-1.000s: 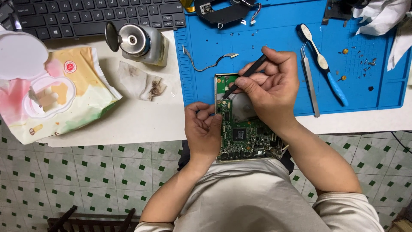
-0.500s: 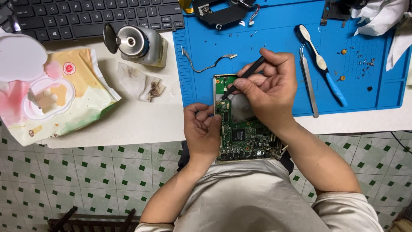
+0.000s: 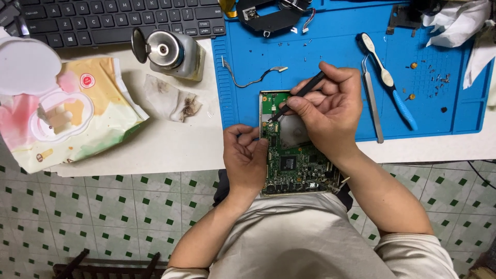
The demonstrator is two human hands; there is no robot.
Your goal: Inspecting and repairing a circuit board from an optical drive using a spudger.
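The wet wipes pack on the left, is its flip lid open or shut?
Open. The wet wipes pack has its white lid swung back past the top edge, and the oval opening is uncovered with a wipe showing.

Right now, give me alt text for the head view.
A person's right hand holds a thin black tool to a green circuit board while the left hand steadies its edge. The board overhangs a blue work mat; tweezers lie on the mat, and a wipes pack and a keyboard to the left.
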